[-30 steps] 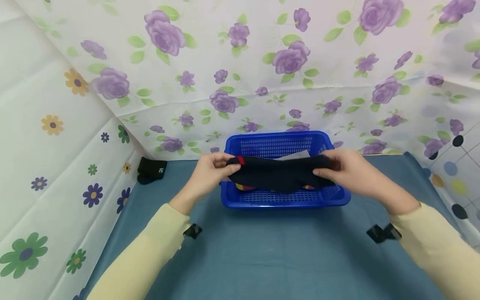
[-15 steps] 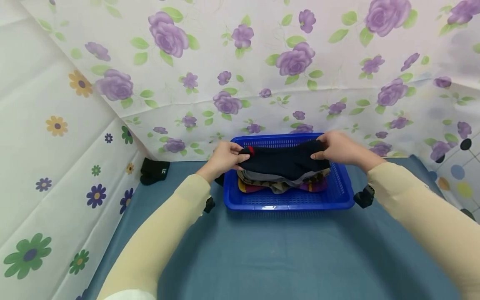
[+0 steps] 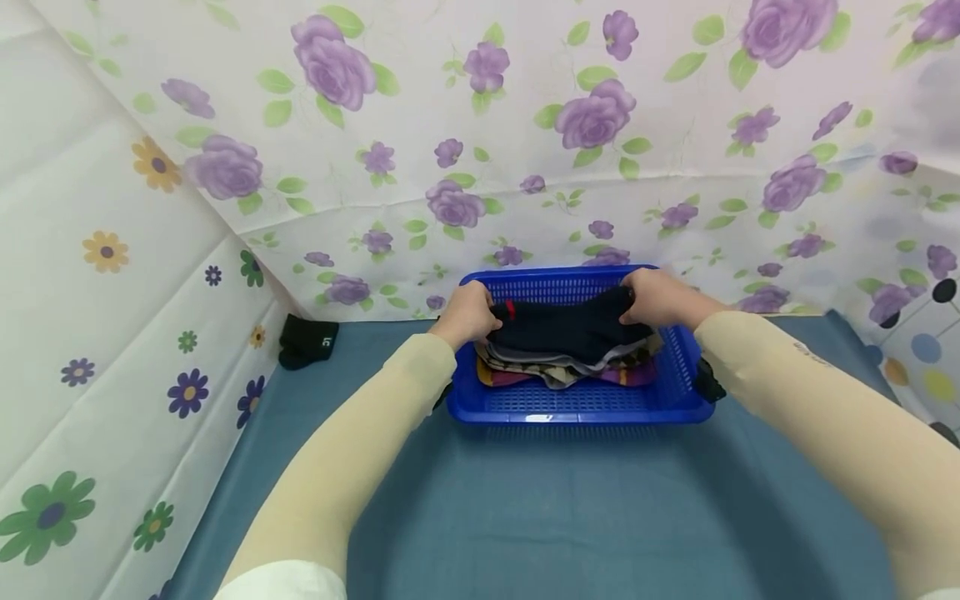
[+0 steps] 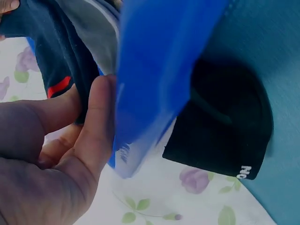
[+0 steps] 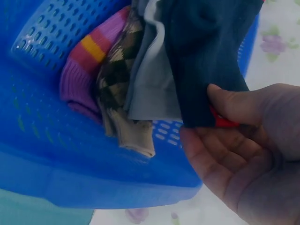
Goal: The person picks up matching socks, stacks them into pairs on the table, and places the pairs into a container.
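Note:
A pair of navy socks [image 3: 566, 327] with a red band lies across the pile of socks in the blue basket [image 3: 581, 415]. My left hand [image 3: 467, 315] pinches its left end between thumb and fingers, close against the basket wall in the left wrist view. My right hand [image 3: 660, 297] holds the right end; in the right wrist view its thumb lies on top beside a red patch. Under the navy pair show grey socks [image 5: 152, 96], checkered socks [image 5: 119, 70] and purple striped socks [image 5: 82, 77]. How far the lower socks extend is hidden.
On the blue tabletop cloth [image 3: 570, 500], a black sock [image 3: 307, 340] with white letters lies left of the basket. A floral curtain [image 3: 405, 108] stands right behind the basket, and a flowered side sheet [image 3: 97, 317] rises on the left.
The navy socks have come down from above the basket's middle onto the sock pile toward the back. Both hands moved down with them, still holding the ends.

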Demonstrator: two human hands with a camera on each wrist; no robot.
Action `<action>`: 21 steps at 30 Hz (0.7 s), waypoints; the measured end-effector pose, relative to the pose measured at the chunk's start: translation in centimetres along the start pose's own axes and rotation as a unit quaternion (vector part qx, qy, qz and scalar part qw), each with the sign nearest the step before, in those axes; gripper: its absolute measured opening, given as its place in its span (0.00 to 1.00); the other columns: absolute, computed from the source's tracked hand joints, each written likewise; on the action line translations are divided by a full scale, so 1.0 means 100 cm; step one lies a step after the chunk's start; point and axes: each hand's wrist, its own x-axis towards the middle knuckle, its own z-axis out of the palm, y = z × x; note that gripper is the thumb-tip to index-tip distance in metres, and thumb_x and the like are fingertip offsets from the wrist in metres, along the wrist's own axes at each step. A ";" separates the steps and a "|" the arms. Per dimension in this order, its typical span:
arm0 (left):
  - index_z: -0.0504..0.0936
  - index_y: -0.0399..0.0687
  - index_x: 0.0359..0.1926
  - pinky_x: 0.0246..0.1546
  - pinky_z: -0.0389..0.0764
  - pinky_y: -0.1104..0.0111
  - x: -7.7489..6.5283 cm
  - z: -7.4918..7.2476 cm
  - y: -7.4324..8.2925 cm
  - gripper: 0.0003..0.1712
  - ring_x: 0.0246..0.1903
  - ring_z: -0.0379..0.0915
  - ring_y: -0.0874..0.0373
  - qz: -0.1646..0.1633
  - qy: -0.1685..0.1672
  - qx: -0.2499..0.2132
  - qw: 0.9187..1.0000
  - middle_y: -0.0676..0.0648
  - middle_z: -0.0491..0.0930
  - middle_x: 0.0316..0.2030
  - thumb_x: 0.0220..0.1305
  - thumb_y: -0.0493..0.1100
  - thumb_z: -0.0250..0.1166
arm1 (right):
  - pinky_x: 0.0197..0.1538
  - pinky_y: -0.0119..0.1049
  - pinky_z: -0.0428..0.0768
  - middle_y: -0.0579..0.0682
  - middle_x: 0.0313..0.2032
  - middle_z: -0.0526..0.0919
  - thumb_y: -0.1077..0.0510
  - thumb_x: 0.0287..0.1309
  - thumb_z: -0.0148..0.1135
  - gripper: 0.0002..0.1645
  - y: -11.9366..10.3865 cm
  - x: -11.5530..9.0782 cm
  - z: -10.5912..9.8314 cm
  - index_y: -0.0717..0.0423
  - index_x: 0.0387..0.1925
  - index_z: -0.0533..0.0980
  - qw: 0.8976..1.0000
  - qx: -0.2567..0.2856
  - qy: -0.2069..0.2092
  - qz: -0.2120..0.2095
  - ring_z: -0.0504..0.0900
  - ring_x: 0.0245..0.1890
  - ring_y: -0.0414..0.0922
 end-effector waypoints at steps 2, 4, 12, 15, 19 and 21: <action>0.65 0.48 0.19 0.18 0.73 0.70 0.000 0.002 -0.002 0.18 0.17 0.74 0.59 0.008 0.014 0.038 0.999 0.50 0.65 0.18 0.56 0.39 0.67 | 0.53 0.54 0.74 0.70 0.59 0.68 0.57 0.55 0.64 0.38 0.000 0.002 0.003 0.72 0.62 0.63 1.000 -0.003 -0.018 0.005 0.71 0.57 0.63; 0.62 0.49 0.17 0.19 0.70 0.69 -0.001 0.005 -0.003 0.21 0.17 0.69 0.58 0.017 0.023 0.071 0.997 0.51 0.62 0.16 0.56 0.39 0.67 | 0.53 0.53 0.74 0.70 0.58 0.70 0.57 0.55 0.64 0.36 0.000 0.003 0.005 0.72 0.61 0.63 0.999 -0.008 -0.031 0.009 0.72 0.56 0.62; 0.76 0.46 0.31 0.24 0.77 0.62 -0.007 0.011 0.011 0.03 0.29 0.77 0.54 0.092 0.106 0.195 0.971 0.46 0.80 0.31 0.56 0.35 0.60 | 0.55 0.55 0.73 0.69 0.60 0.69 0.58 0.56 0.62 0.35 -0.003 -0.001 0.010 0.66 0.63 0.63 0.999 -0.047 0.012 -0.008 0.71 0.58 0.62; 0.77 0.47 0.34 0.32 0.80 0.60 -0.007 0.015 0.018 0.03 0.36 0.79 0.52 0.129 0.097 0.249 0.955 0.46 0.81 0.35 0.58 0.36 0.60 | 0.53 0.54 0.74 0.67 0.59 0.70 0.61 0.57 0.60 0.31 -0.005 -0.002 0.014 0.61 0.62 0.66 0.998 -0.060 0.018 -0.023 0.73 0.57 0.60; 0.78 0.45 0.36 0.37 0.80 0.62 -0.004 0.022 0.017 0.04 0.37 0.79 0.54 0.147 0.049 0.281 0.947 0.45 0.81 0.37 0.61 0.35 0.57 | 0.52 0.53 0.76 0.66 0.54 0.76 0.63 0.55 0.61 0.26 -0.004 -0.001 0.021 0.63 0.57 0.72 0.996 -0.079 0.007 -0.029 0.75 0.55 0.60; 0.77 0.44 0.35 0.36 0.80 0.63 -0.002 0.024 0.014 0.05 0.34 0.79 0.55 0.142 0.028 0.279 0.949 0.45 0.81 0.35 0.61 0.34 0.55 | 0.52 0.53 0.76 0.66 0.52 0.77 0.63 0.54 0.62 0.26 -0.002 -0.002 0.024 0.66 0.55 0.73 0.996 -0.086 -0.005 -0.026 0.76 0.53 0.61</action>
